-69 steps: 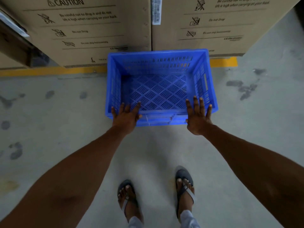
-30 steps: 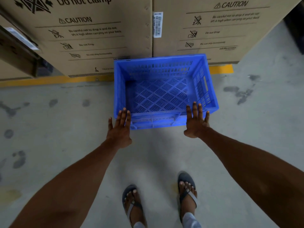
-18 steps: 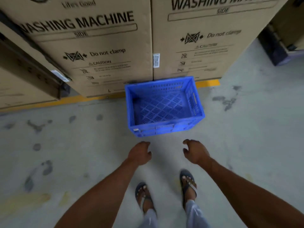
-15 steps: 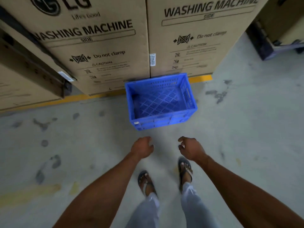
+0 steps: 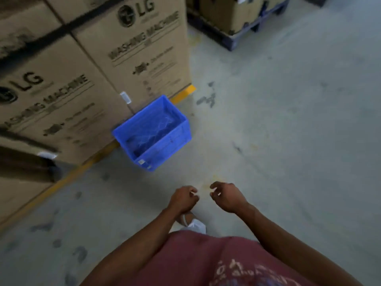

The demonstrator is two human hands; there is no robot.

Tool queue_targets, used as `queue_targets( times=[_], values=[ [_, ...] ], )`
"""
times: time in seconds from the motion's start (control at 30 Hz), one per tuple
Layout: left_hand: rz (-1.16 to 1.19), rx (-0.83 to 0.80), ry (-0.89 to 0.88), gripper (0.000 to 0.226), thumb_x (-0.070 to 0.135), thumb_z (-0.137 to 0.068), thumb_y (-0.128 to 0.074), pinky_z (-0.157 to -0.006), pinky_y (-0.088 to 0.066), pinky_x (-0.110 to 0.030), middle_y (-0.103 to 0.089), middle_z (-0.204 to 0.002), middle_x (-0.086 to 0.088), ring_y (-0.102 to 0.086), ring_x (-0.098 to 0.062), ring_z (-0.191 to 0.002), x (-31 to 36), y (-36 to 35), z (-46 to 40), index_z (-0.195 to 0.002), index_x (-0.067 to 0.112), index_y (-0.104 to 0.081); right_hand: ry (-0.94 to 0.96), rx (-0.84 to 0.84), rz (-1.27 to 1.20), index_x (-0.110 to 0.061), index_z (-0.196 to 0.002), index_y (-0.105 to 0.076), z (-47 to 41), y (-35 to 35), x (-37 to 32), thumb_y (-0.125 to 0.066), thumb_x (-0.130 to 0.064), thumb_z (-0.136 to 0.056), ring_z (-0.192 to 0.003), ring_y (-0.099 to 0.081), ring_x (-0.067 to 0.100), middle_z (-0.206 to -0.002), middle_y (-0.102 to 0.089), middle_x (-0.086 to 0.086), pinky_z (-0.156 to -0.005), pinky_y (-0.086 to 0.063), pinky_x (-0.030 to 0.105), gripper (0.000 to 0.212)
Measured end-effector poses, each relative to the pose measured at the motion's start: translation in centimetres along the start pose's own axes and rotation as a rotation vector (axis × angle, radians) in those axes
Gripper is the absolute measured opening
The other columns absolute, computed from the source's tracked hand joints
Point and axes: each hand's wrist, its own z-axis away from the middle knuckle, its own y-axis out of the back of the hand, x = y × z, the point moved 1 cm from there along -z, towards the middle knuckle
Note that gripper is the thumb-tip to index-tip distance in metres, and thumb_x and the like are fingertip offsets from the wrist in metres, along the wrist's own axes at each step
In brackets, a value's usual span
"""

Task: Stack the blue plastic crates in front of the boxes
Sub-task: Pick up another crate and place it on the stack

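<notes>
An empty blue plastic crate [image 5: 165, 143] stands on the grey floor against the foot of two tall cardboard washing machine boxes [image 5: 132, 58]. My left hand [image 5: 183, 200] and my right hand [image 5: 226, 197] hang in front of my body, well short of the crate and touching nothing. Their fingers are loosely curled and hold nothing. The frame is blurred by head motion. Only one crate is in view.
A yellow floor line [image 5: 61, 180] runs along the base of the boxes. More boxes on a dark pallet [image 5: 233, 41] stand at the upper right. Bare stained concrete floor [image 5: 288, 131] stretches to the right of the crate.
My hands have left the crate's near rim and drawn back to my body. The view has swung right and risen, so the crate now lies farther off to the left.
</notes>
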Motion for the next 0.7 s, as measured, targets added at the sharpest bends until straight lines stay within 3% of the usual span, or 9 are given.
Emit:
queue_targets(
  times=[0.17,0.27,0.43,0.7],
  values=[
    [-0.37,-0.193,-0.171,0.034,0.033,-0.087,-0.069,-0.092,-0.052,-0.028,-0.076,-0.11,0.0,-0.068,-0.019,-0.106,8.1,-6.0,1.9,-0.12,0.026,-0.07,-0.161,0.076,-0.125,-0.026,-0.123,-0.063,10.3,1.3,11.3,-0.057,-0.041,-0.093,-0.1,-0.068,0.019,-0.104,-0.075,-0.005,-0.086,-0.054,0.033,0.034],
    [-0.51,-0.22,-0.214,0.033,0.038,-0.088,-0.07,-0.091,-0.051,-0.027,-0.074,-0.113,-0.002,-0.067,-0.021,-0.109,13.9,-11.5,2.3,-0.119,0.026,-0.069,-0.324,0.168,-0.242,-0.025,-0.123,-0.064,18.1,1.0,19.2,-0.058,-0.042,-0.093,-0.103,-0.067,0.021,-0.108,-0.073,-0.001,-0.089,-0.054,0.034,0.035],
    [-0.547,-0.312,-0.414,0.034,0.035,-0.087,-0.073,-0.093,-0.051,-0.026,-0.076,-0.108,-0.001,-0.069,-0.019,-0.105,25.8,-23.6,5.6,-0.12,0.025,-0.071,-0.551,0.329,-0.424,-0.024,-0.121,-0.064,29.4,1.1,30.0,-0.059,-0.038,-0.093,-0.102,-0.067,0.023,-0.105,-0.073,0.0,-0.089,-0.054,0.034,0.032],
    [-0.611,-0.509,-0.708,0.028,0.024,-0.09,-0.069,-0.084,-0.051,-0.022,-0.076,-0.105,0.002,-0.069,-0.014,-0.098,40.9,-40.6,11.6,-0.117,0.022,-0.073,-0.781,0.577,-0.731,-0.027,-0.117,-0.068,39.0,3.3,42.0,-0.063,-0.036,-0.088,-0.098,-0.07,0.019,-0.102,-0.075,-0.002,-0.087,-0.055,0.031,0.031]
  ],
)
